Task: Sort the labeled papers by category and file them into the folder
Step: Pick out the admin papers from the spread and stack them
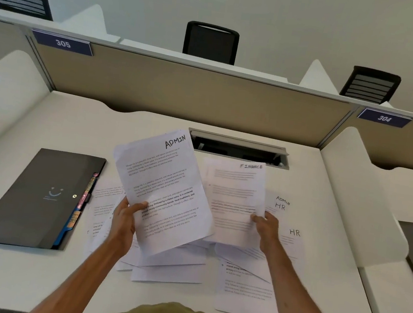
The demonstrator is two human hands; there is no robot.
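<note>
The left hand [123,220] grips the sheet marked ADMIN [163,185] at its lower left edge, with the thumb on the printed face and the other fingers curled behind. The right hand [265,228] pinches the sheet marked FINANCE [234,198] at its right edge in the same way. Both sheets are lifted off the table [19,276] and tilted toward the person, side by side between the two hands. I think this is so that the handwritten labels in the top right corners can be read and compared, one category in each hand. Whether each hand has one sheet or several, I cannot tell.

Under and just in front of the hands lies the unsorted pile of papers [169,270], spread loosely and overlapping, which probably makes it easy to pick from. To the right of the right hand, some sheets show the label HR [294,233], and one further back shows ADMIN above HR [281,203].

The papers are white, thin, and printed with short paragraphs, some lines in bold. The ADMIN sheet bends a little under its own weight.

The folder [33,201] lies flat and closed, well apart to the left of the left hand. It is dark grey with a small snap button, and coloured divider tabs [82,201] stick out on the side nearest the hands. Nothing seems to be filed yet, so the sorting looks to be at an early step.
</note>
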